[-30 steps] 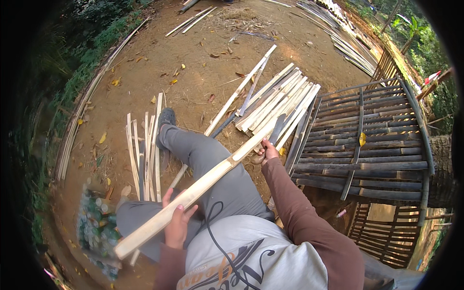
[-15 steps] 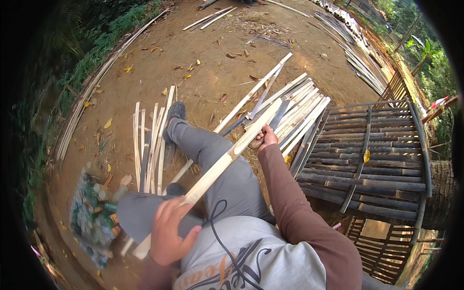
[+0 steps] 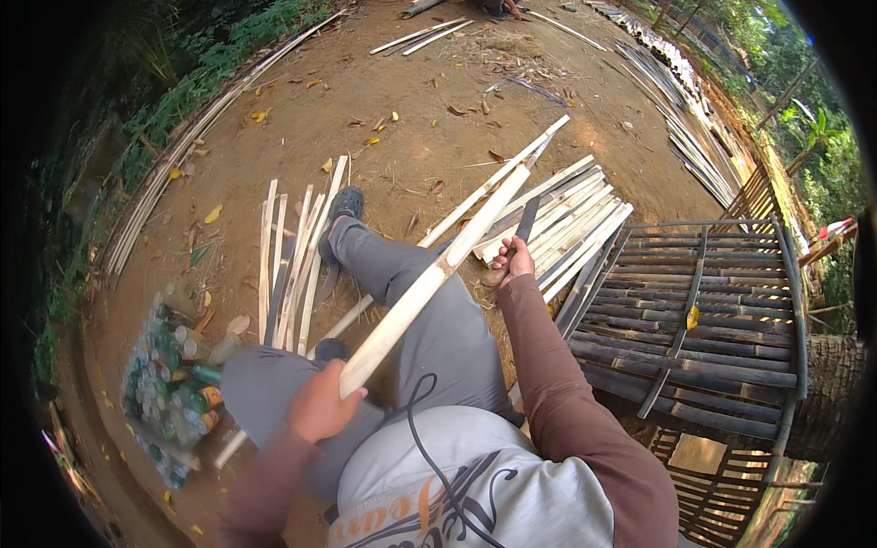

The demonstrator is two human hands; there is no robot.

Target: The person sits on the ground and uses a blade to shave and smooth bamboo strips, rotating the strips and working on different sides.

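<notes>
A long pale bamboo strip slants across my raised thigh. My left hand is closed around its near end. In my right hand I grip a machete by the handle, its dark blade pointing away from me over a pile of split bamboo strips. The blade stands a little to the right of the strip in my left hand, apart from it. Further strips lie beside my foot on the left.
A slatted bamboo bench stands close on the right, with a yellow leaf on it. Bottles are heaped at the left. Long poles line the far left edge of the dirt ground. More bamboo lies at the far right.
My left hand has gone from spread fingers against the strip to a grip around its near end. The strip has shifted forward. The machete blade has come away from beside the strip.
</notes>
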